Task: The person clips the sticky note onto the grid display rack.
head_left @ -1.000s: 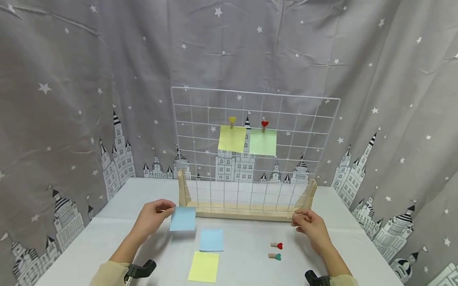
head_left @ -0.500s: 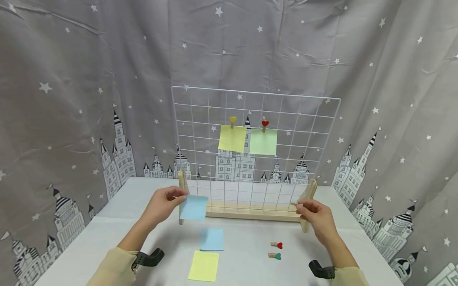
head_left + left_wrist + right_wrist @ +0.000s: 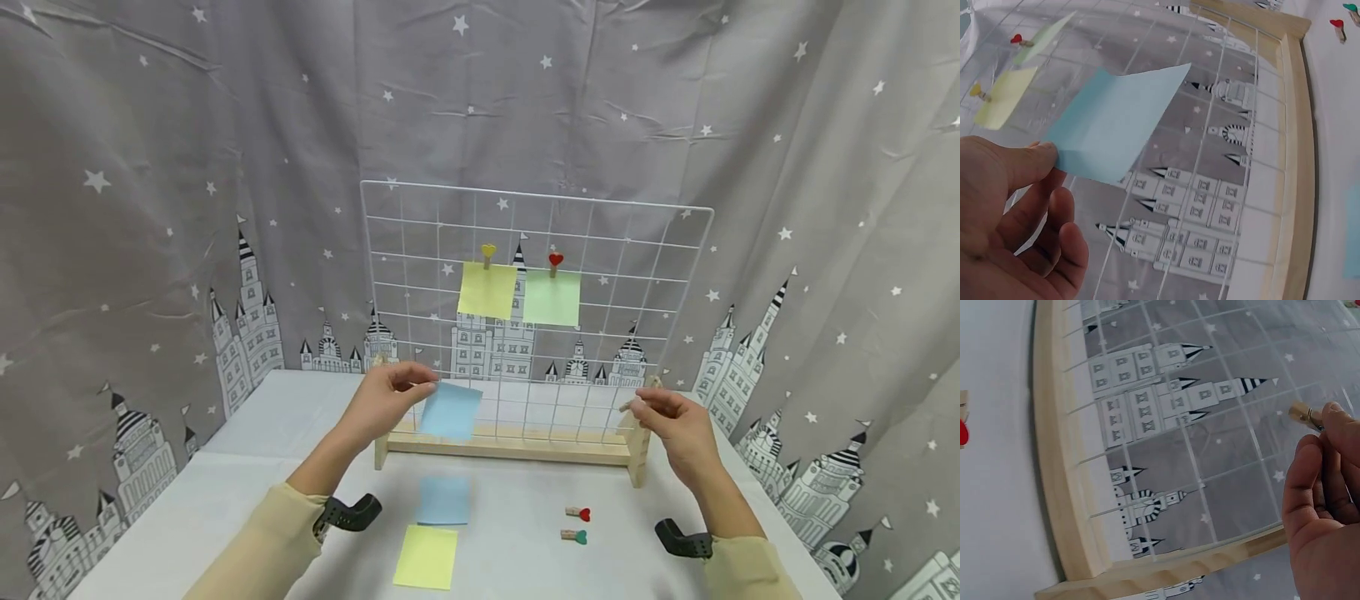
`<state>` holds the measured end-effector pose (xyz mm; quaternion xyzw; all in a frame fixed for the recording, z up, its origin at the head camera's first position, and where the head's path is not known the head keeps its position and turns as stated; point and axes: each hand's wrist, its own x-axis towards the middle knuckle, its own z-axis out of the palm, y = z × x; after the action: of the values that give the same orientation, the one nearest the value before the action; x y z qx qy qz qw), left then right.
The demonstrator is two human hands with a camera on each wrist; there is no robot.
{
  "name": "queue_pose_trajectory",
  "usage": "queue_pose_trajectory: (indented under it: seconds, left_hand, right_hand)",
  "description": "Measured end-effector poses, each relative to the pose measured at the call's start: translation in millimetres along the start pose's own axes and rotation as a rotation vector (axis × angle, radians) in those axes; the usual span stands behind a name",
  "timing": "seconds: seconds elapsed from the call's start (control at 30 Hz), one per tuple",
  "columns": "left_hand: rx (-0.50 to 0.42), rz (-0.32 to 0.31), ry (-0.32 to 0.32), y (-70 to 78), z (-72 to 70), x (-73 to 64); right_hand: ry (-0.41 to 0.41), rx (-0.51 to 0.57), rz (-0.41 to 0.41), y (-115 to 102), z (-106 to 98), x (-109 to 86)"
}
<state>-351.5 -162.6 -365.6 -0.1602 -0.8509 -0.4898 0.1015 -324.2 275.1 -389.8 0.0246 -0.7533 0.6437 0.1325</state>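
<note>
Left hand (image 3: 380, 403) pinches blue note (image 3: 452, 413) by one corner — right hand (image 3: 681, 427) pinches wooden clip (image 3: 1300, 413); wire grid (image 3: 551, 197) beyond both grips.

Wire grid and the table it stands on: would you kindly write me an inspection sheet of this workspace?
Surface: white table, faintly creased at left.
Job's things: wire grid in a wooden stand, with a yellow note and a green note clipped on; a blue note and another yellow note lie on the table, with a red heart clip and a green heart clip to their right.
Clutter: nothing seen.
Hands: left hand pinches a second blue note; right hand pinches a wooden clip, its other end hidden.
Cables: nothing seen.
Surroundings: gray curtain with stars and castles behind.
</note>
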Motion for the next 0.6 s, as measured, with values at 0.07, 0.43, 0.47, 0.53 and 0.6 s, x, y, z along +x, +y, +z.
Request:
queue_pose_trajectory:
  seconds: [0.07,0.43,0.47,0.53,0.6]
  left_hand:
    - [-0.004,0.021,-0.002,6.1,4.3,3.0]
    - [-0.063,0.084,-0.025,39.6,24.8,14.7]
    - [-0.067,0.089,-0.026,42.7,25.9,16.1]
    - [-0.077,0.09,-0.027,48.3,27.8,19.2]
    - [-0.1,0.089,-0.031,54.0,29.4,22.0]
  right_hand:
    - [-0.016,0.008,-0.018,-5.0,-1.3,0.7]
    - [-0.081,0.096,-0.107,-23.6,-5.5,6.7]
    - [-0.085,0.114,-0.12,-26.0,-5.5,7.7]
    - [-0.089,0.147,-0.15,-30.8,-5.4,9.7]
    - [-0.081,0.165,-0.176,-36.0,-5.2,11.3]
